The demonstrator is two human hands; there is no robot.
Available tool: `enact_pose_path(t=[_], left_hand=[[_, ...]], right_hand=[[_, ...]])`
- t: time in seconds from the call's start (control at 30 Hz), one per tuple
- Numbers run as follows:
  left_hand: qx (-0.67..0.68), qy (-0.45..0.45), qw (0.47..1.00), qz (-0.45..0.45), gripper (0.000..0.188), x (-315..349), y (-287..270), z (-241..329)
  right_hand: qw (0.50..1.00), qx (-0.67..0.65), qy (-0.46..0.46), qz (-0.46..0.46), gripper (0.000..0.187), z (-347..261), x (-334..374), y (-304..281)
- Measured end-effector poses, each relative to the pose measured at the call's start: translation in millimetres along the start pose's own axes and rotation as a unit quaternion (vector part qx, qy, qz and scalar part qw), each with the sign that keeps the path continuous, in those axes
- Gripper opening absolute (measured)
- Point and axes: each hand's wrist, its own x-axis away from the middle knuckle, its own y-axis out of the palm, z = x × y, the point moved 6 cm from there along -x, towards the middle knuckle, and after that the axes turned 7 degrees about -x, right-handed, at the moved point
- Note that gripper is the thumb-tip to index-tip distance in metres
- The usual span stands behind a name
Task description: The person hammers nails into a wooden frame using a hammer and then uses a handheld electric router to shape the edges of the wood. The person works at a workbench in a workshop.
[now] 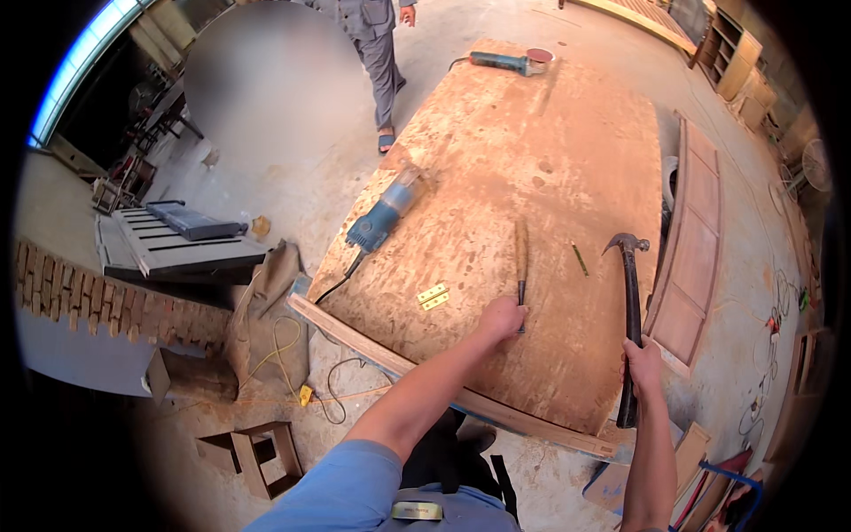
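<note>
My left hand (504, 319) is closed around the lower, metal end of a wood chisel (521, 253), whose wooden handle points away from me over the workbench. In my right hand (644, 362), at the bench's right edge, is a claw hammer (631, 293), its dark handle gripped low and its head at the far end. A brass hinge (433, 297) lies on the board left of my left hand. Between chisel and hammer rests a short pencil (580, 259). The workbench top (567, 177) is worn, dusty wood.
A blue trim router (383, 217) with a cord lies at the bench's left edge, an angle grinder (514, 61) at its far end. A wooden strip (381, 356) runs along the near edge. A panelled door (690, 248) leans on the right. Another person (377, 62) stands beyond, left.
</note>
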Motion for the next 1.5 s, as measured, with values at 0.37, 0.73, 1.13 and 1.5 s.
enact_pose_path(t=[0.37, 0.73, 1.13, 1.5], left_hand=[[-0.129, 0.026, 0.969, 0.211, 0.046, 39.9, -175.2, -47.5], [-0.278, -0.134, 0.928, 0.209, 0.075, -14.2, -299.5, -122.1], [-0.440, -0.011, 0.856, 0.270, 0.050, 44.1, -341.9, -135.1], [-0.288, -0.205, 0.830, 0.432, 0.065, 289.0, -354.0, -164.1]], right_hand=[[0.947, 0.254, -0.181, 0.071, 0.055, 17.1, -36.3, 10.6], [0.877, 0.337, -0.313, -0.140, 0.066, -43.0, 183.0, 140.4], [0.811, 0.491, -0.238, -0.211, 0.054, 2.9, 179.3, 175.7], [0.795, 0.484, -0.290, -0.223, 0.056, 5.0, 182.5, 171.9]])
